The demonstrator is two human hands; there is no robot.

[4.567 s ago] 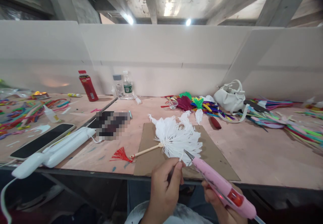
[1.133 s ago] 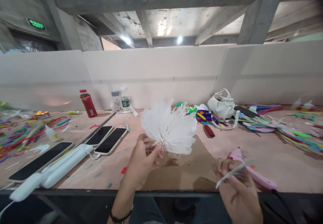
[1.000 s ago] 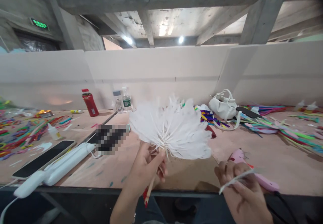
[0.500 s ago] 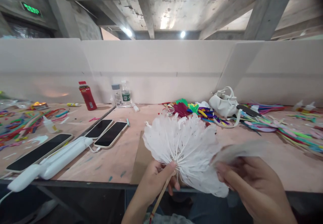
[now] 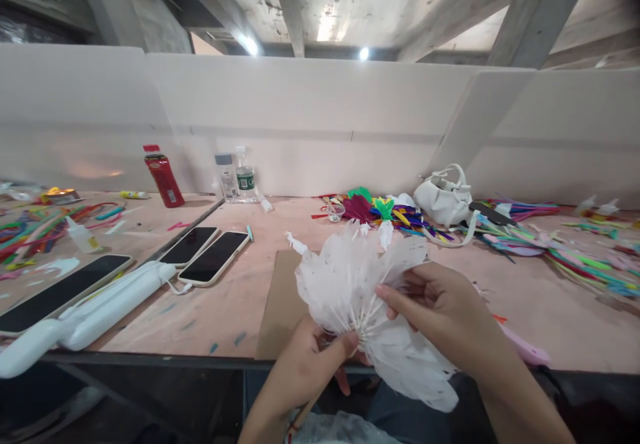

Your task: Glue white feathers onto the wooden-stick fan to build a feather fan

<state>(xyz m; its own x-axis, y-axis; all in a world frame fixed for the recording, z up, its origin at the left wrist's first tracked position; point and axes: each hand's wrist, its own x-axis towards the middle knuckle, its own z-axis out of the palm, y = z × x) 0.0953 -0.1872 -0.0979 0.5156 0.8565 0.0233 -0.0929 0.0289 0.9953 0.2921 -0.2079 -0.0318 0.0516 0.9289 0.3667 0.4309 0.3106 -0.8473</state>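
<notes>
A round, fan-like bunch of white feathers (image 5: pixel 335 277) spreads out in front of me, its quills meeting at the bottom centre. My left hand (image 5: pixel 313 357) is closed on that gathered base, thumb on top, with a thin wooden stick (image 5: pixel 301 417) running down below it. Over the right side of the bunch, my right hand (image 5: pixel 445 311) pinches a white feather by its quill end, pressed in among the others. Where this feather ends and the bunch begins is hard to make out. Brown cardboard (image 5: pixel 280 297) lies on the table behind the left hand.
Phones (image 5: pixel 215 257) and a white power strip (image 5: pixel 115 304) lie to the left. A red bottle (image 5: pixel 164 177) and clear bottles (image 5: pixel 245 181) stand at the back. Coloured feathers (image 5: pixel 357 207), a white handbag (image 5: pixel 443 197), bright pipe cleaners (image 5: pixel 565 254) and a pink handle-like piece (image 5: pixel 525 346) are rightward.
My right hand has moved left from beside the bunch onto it, bringing the loose feather along. The pink piece on the right has come into sight. My view has tilted slightly down.
</notes>
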